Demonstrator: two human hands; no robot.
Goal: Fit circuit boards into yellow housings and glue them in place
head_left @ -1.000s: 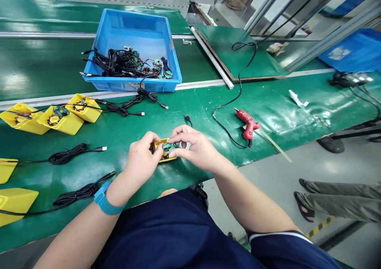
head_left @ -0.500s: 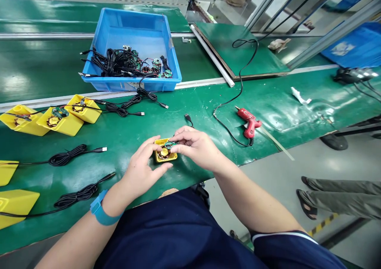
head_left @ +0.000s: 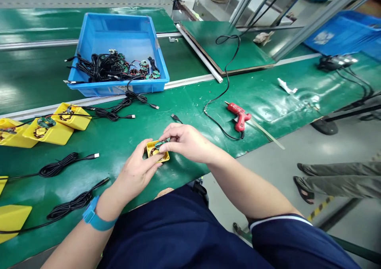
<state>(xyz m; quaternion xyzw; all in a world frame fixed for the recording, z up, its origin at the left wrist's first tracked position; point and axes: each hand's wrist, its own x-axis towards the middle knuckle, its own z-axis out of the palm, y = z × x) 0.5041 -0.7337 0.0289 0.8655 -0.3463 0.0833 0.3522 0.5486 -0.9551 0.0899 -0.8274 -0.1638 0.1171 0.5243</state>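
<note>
Near the lower middle of the frame, a small yellow plastic holder [head_left: 157, 151] sits on a green conveyor belt [head_left: 190, 110], with a green circuit board [head_left: 160, 144] and copper coil lying in it. The right hand [head_left: 186, 142] is narrowly pinched, its fingertips [head_left: 163, 139] closing over the board. The left hand [head_left: 137, 173] is curled narrow against the holder's left side, though whether it actually grips the holder can't be told. A blue wrist strap [head_left: 93, 217] circles the left wrist. The belt is busy: three larger yellow holders [head_left: 70, 117] stand at the left edge, coiled black USB cables [head_left: 59, 166] lie beside the hands, and a red glue gun [head_left: 239, 116] rests to the right, its black cord [head_left: 217, 122] looping upward. At the upper left, a blue plastic crate [head_left: 114, 89] holds a tangle of cables and boards. The room beyond is a factory floor — grey floor [head_left: 274, 181] at the lower right, where a co-worker's legs [head_left: 336, 179] in olive trousers and sandals stand, and a blue tray [head_left: 342, 33] sits at the upper right beside a metal frame [head_left: 321, 19].
</note>
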